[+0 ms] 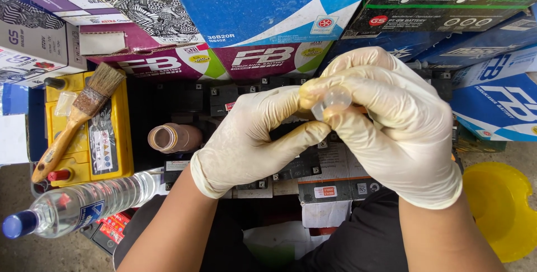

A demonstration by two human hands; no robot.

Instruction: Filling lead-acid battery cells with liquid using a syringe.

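Head camera view, looking down: a person in cream latex gloves brings both hands together over a cluster of small black batteries (pixel 313 165). The right hand (pixel 391 132) closes its fingers (pixel 358 84) around a small clear plastic cap (pixel 333 102), pinching it at the centre of the frame, just above the batteries and clear of them. The left hand (pixel 251 137) meets it from the other side, its fingers curled in, the thumb (pixel 296 137) stretched toward the cap and the fingertips touching the right hand; whether the left hand itself grips the cap cannot be told.

To the left, a yellow battery (pixel 120 137) carries a wooden-handled paintbrush (pixel 75 118) laid diagonally across its top. Just beside it, a brown bottle (pixel 173 137) lies on its side with its mouth toward the brush. Nearer the camera, a clear plastic bottle with a blue cap (pixel 78 205) lies tilted, its cap pointing to the lower left.

Stacked cardboard battery boxes (pixel 268 9) in blue, purple and black fill the top of the frame. A yellow plastic basin (pixel 503 210) sits on the floor at lower right, well apart from the hands.
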